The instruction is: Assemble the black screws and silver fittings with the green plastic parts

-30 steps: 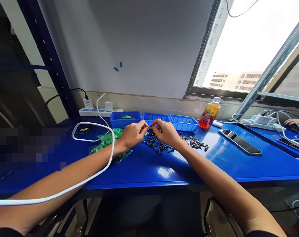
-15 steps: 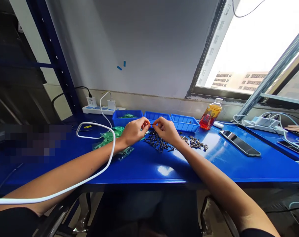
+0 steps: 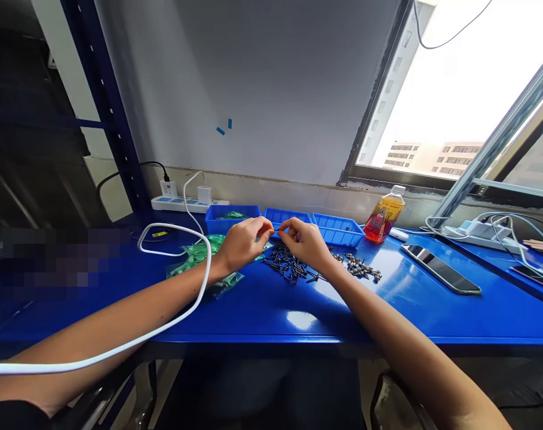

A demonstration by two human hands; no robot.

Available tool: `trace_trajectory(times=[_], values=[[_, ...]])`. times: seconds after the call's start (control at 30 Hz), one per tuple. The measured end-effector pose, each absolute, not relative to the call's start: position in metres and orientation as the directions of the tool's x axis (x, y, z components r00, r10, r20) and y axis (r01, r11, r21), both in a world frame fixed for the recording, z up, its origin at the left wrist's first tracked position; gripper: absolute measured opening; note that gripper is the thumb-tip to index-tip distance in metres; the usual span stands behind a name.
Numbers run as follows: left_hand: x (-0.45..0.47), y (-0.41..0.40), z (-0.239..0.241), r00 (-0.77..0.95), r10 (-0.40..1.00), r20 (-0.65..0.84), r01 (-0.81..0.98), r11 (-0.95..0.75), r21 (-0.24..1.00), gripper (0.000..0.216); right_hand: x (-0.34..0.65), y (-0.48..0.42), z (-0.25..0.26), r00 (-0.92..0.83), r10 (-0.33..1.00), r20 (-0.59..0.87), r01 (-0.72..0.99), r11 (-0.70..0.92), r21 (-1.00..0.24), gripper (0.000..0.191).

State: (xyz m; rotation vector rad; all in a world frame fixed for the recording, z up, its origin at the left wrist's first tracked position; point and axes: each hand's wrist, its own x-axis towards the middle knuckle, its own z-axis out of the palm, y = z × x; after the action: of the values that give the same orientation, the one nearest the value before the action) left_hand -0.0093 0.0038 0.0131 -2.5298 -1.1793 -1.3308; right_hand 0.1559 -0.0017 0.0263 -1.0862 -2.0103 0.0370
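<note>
My left hand (image 3: 245, 243) and my right hand (image 3: 309, 243) meet over the table, both pinched closed. Between their fingertips is a thin dark piece, apparently a black screw (image 3: 276, 230), with each end in one hand's fingers. Just below lies a loose heap of black screws (image 3: 290, 266), partly covered by my right hand. Small metal fasteners (image 3: 363, 269) are scattered to the right of that heap. Beside my left wrist, green items in clear plastic bags (image 3: 199, 253) are piled up.
Three blue bins stand behind my hands: a left bin (image 3: 230, 227) with green items, a middle bin (image 3: 287, 213) and a right bin (image 3: 340, 237). A drink bottle (image 3: 383, 218) and a phone (image 3: 441, 270) are at right. A white cable (image 3: 203, 280) loops over my left forearm.
The view has tilted slightly, so the table sits a little lower. My hands stay together, and the dark piece between the fingertips shows more clearly.
</note>
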Motion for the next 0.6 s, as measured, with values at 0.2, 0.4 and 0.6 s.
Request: trace_trajectory(times=[0.2,0.4,0.6], values=[[-0.0113,0.0024,0.0144,0.348,0.566,0.748,0.702,-0.685,0.192,0.016,0.1555,-0.002,0.0255,-0.275,0.689,0.67,0.701,0.621,-0.351,0.007],[-0.0106,-0.0002,0.0163,0.344,0.56,0.754,0.706,-0.683,0.186,0.015,0.1561,-0.0003,0.0236,-0.264,0.672,0.692,0.681,0.638,-0.36,0.01],[-0.0105,-0.0002,0.0177,0.35,0.568,0.745,0.714,-0.676,0.181,0.015,0.1564,-0.001,0.0227,-0.251,0.663,0.705,0.699,0.628,-0.342,0.009]])
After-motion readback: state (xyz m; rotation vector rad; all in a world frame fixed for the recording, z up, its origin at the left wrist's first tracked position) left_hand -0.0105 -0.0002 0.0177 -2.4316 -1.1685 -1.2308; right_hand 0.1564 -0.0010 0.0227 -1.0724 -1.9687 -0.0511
